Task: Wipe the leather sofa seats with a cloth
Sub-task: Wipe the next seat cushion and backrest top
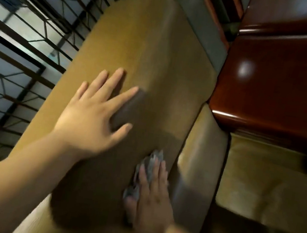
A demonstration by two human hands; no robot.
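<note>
A tan leather sofa backrest [147, 55] runs from the lower left up to the top middle of the head view. My left hand [93, 115] lies flat on its top with fingers spread and straight. My right hand [153, 198] presses a small grey cloth [151, 164] against the inner side of the backrest with straight fingers; most of the cloth is hidden under the hand. The tan seat cushion [269, 185] lies to the right, below the backrest.
A glossy dark red wooden armrest or table [282, 75] stands at the upper right, touching the sofa. A window with a black metal grille [26, 41] fills the left side behind the backrest. A grey wall strip [202, 24] shows at the top.
</note>
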